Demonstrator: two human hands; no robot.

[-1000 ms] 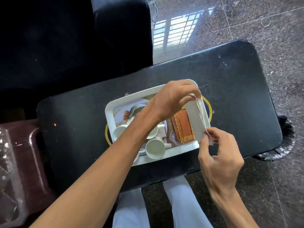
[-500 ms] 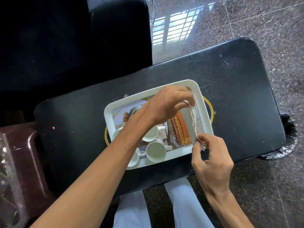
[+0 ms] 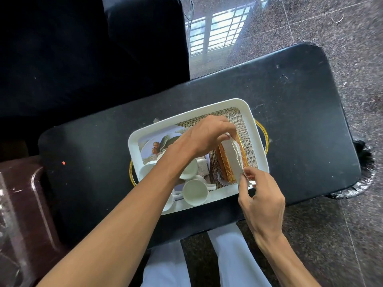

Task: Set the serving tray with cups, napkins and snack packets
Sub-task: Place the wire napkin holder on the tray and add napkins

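A white serving tray (image 3: 257, 129) with gold handles rests on a black table. Both hands hold a folded white napkin (image 3: 233, 157) low over the tray's right side. My left hand (image 3: 207, 135) pinches its far end and my right hand (image 3: 261, 195) pinches its near end. Under the napkin lies an orange snack packet (image 3: 222, 162). Several white cups (image 3: 194, 192) stand in the tray's near left part, partly hidden by my left forearm. The tray's floor has a printed picture and a burlap pattern.
The black table (image 3: 300, 112) has bare surface to the right and left of the tray. A dark red chair (image 3: 27, 204) with a clear plastic box stands at the left. A black bag (image 3: 364, 162) hangs past the table's right end. A dark seat fills the back left.
Both hands have lowered the napkin and moved it left, from above the tray's right rim to over the orange snack packet inside the tray.
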